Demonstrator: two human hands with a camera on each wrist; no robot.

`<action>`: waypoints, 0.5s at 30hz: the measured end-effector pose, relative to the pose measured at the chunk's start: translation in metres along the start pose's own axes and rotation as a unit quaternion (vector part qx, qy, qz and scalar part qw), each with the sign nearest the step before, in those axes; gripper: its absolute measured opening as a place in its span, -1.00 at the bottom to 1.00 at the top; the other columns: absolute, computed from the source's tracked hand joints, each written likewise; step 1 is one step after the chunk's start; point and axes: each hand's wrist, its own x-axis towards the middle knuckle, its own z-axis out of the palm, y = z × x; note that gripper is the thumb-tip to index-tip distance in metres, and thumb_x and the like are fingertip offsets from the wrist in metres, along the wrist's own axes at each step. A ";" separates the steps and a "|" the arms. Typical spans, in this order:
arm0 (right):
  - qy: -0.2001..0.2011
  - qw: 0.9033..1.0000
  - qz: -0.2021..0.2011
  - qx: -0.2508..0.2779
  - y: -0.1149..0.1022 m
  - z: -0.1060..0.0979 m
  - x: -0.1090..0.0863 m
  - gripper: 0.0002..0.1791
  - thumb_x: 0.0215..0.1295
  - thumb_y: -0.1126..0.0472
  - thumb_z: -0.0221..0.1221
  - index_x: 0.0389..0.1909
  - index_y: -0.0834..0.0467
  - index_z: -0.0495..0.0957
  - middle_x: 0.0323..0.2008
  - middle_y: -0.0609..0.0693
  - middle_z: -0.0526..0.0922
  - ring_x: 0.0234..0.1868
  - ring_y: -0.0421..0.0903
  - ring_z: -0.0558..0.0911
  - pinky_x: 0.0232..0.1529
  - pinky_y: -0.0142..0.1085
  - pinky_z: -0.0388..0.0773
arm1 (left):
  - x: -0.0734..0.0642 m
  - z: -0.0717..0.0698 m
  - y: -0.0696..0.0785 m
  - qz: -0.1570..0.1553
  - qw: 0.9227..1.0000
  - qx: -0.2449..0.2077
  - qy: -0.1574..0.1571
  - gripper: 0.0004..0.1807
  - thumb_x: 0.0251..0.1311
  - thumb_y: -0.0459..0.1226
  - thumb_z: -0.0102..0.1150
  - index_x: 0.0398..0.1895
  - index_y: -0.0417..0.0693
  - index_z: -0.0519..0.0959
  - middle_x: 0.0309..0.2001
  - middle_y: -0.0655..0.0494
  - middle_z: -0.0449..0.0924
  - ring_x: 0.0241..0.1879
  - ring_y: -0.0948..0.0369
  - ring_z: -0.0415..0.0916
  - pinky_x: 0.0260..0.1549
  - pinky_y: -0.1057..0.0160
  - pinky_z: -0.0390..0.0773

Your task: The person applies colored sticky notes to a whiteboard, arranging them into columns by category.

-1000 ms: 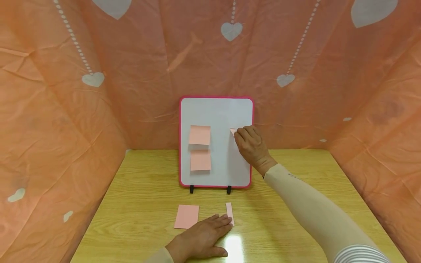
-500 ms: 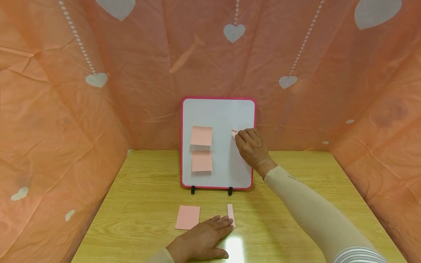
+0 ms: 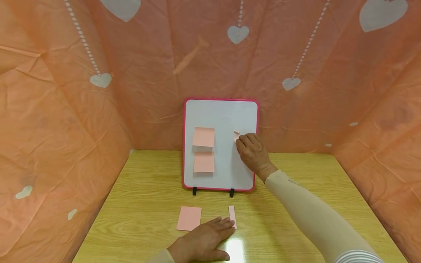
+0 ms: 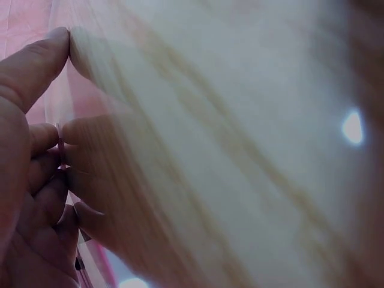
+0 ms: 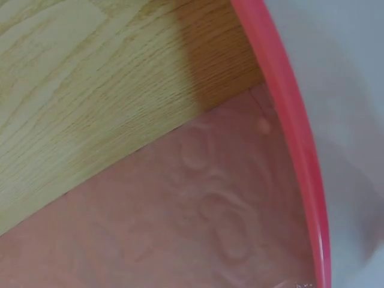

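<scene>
A white board with a pink frame [image 3: 220, 113] stands upright on the table. High on its right side my right hand [image 3: 253, 151] pinches a small pink sticky note strip [image 3: 236, 136] against the white face. The strip's top end curls forward; its lower part is hidden by the fingers. My left hand [image 3: 205, 239] lies flat on the table, its fingertips on a narrow pale-pink strip pad [image 3: 232, 212]. In the left wrist view the left hand [image 4: 30, 144] shows along the left edge. The right wrist view shows the board's pink frame [image 5: 294, 114], not the fingers.
Two square pink sticky notes, an upper one [image 3: 204, 137] and a lower one [image 3: 204, 162], hang on the board's left side. A square pink pad [image 3: 189, 218] lies left of the left hand. Black feet [image 3: 231, 192] hold the board; an orange cloth [image 3: 154, 124] surrounds the table.
My right hand has slid slightly down along the board, and the strip's top end has bent forward. The left hand stays put. The head view has shifted a little.
</scene>
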 end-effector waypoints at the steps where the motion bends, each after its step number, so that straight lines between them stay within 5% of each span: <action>1: 0.001 1.000 0.000 0.000 0.000 0.001 -0.001 -0.88 0.36 0.34 0.36 -0.36 0.29 0.66 -0.29 0.12 0.70 -0.18 0.09 0.67 -0.06 -0.14 0.68 | 0.000 0.000 0.000 0.000 1.000 0.000 0.000 -0.12 0.51 0.33 -0.11 0.65 -0.02 0.25 0.66 0.09 0.16 0.65 0.23 0.09 0.61 0.17 0.19; 15: -0.015 1.000 -0.010 0.000 -0.002 0.008 -0.010 -0.88 0.37 0.29 0.38 -0.31 0.27 0.69 -0.26 0.09 0.70 -0.16 0.08 0.65 -0.02 -0.13 0.66 | -0.002 0.004 -0.002 0.019 0.999 0.039 0.031 -0.18 0.49 0.24 0.07 0.62 -0.03 0.32 0.61 0.07 0.28 0.60 0.20 0.22 0.57 0.22 0.28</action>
